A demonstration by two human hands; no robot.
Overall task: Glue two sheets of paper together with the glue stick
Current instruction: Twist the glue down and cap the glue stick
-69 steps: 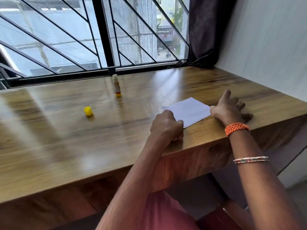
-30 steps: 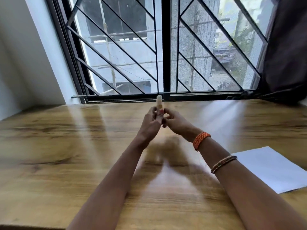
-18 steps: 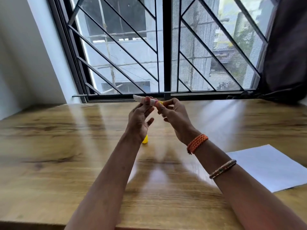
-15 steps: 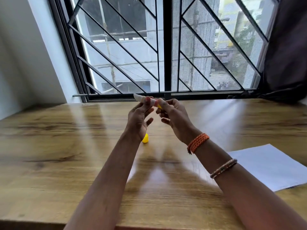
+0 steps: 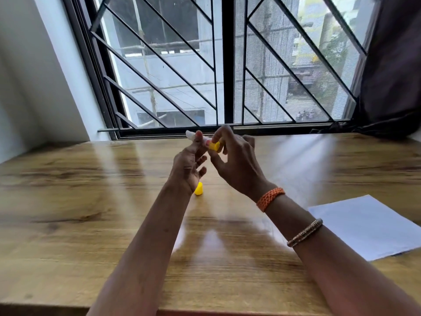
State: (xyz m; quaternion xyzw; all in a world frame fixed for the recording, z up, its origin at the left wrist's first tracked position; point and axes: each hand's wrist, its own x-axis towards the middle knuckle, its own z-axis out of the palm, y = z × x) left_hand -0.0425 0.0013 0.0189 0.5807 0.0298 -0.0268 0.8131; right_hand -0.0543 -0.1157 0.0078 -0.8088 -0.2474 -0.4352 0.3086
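Observation:
I hold the uncapped glue stick (image 5: 200,140) level in the air above the wooden table (image 5: 68,201), its white glue tip pointing left. My left hand (image 5: 188,166) grips the tube's middle with thumb and fingers. My right hand (image 5: 237,163) pinches the yellow base end. The yellow cap (image 5: 198,189) lies on the table just below my left hand. White paper (image 5: 369,226) lies flat at the right, near the table's front edge; I cannot tell whether it is one sheet or two.
A barred window (image 5: 227,65) runs along the table's far edge. A dark curtain (image 5: 391,65) hangs at the back right and a white wall (image 5: 34,76) stands at the left.
Both hands left the paper and picked up the glue stick. It was upright a second ago and now lies level; my right fingers have shifted on the yellow base.

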